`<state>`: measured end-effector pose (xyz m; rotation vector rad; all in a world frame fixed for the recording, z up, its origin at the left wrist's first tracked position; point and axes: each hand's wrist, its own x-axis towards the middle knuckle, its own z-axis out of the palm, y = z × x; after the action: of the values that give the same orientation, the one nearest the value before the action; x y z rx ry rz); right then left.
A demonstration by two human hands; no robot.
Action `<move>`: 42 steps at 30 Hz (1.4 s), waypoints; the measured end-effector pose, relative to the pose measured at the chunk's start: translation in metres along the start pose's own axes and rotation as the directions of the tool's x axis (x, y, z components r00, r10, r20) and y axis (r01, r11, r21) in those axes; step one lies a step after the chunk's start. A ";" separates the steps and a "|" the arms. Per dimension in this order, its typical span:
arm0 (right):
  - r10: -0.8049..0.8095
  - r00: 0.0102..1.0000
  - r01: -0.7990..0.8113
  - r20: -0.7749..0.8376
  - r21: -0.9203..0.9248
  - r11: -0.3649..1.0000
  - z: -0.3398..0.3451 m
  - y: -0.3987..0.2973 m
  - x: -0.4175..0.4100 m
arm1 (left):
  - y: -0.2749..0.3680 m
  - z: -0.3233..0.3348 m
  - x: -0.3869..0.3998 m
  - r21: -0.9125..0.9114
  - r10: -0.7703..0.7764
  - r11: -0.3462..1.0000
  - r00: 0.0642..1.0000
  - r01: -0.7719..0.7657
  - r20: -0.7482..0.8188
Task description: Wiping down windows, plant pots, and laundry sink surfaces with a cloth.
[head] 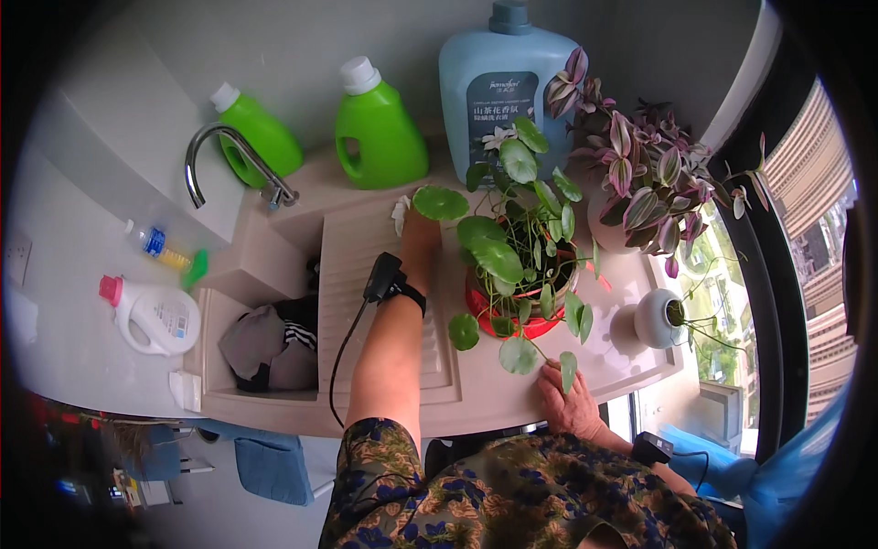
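Observation:
My left hand (420, 230) reaches to the far side of the ribbed washboard (374, 309), with a crumpled white tissue or cloth (400, 214) at its fingers. A round green leaf covers part of that hand, and the fingertips are hard to see. Just right of it stands a potted pennywort plant (504, 257) in a red saucer (483, 319). On the front right of the counter (494, 398) rests my right hand (571, 401), fingers bent and slightly apart. A hanging pennywort leaf overlaps it, and nothing shows in its grip.
Dark and grey clothes (271, 343) lie in the sink basin, below a chrome faucet (236, 134). Green bottles (384, 137) and a large blue detergent bottle (456, 82) line the back. A purple-leaved plant (645, 178) and a white vase (658, 319) stand near the window.

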<state>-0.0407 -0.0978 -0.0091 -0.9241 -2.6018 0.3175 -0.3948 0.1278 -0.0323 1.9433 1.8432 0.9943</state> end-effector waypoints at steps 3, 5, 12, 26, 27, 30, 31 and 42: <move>0.028 1.000 -0.028 0.006 0.028 0.999 -0.001 -0.001 0.001 | -0.006 -0.004 -0.014 0.275 -0.055 0.961 0.985 0.008 0.164; 0.056 0.998 -0.057 0.023 0.041 0.998 -0.002 -0.003 0.002 | -0.011 -0.001 -0.022 0.242 0.026 0.970 0.999 -0.035 0.039; 0.092 0.996 -0.090 -0.020 0.067 0.994 -0.003 -0.006 0.004 | -0.006 0.008 -0.063 0.252 0.069 0.966 0.995 -0.050 -0.070; 0.093 0.993 -0.096 -0.068 -0.030 0.995 -0.006 -0.016 0.008 | 0.058 -0.019 -0.167 0.141 0.063 0.987 0.996 -0.071 0.059; 0.103 0.992 -0.106 -0.067 -0.044 0.993 -0.005 -0.016 0.007 | 0.063 -0.021 -0.175 0.111 0.053 0.992 0.996 -0.061 0.075; 0.106 0.990 -0.110 -0.094 -0.043 0.993 -0.003 -0.016 0.007 | 0.076 -0.030 -0.203 0.172 0.065 0.981 0.988 -0.089 0.140; 0.108 0.989 -0.114 -0.103 -0.052 0.992 -0.001 -0.016 0.007 | 0.081 -0.032 -0.212 0.214 0.052 0.973 0.983 -0.090 0.176; 0.097 0.980 -0.117 -0.176 -0.104 0.988 0.005 -0.014 0.005 | 0.112 -0.065 -0.289 0.181 -0.001 0.983 0.977 -0.038 0.211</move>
<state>-0.0541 -0.1060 -0.0075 -1.0833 -2.4388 0.1125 -0.3362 -0.1808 0.0033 2.0834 1.8543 0.6121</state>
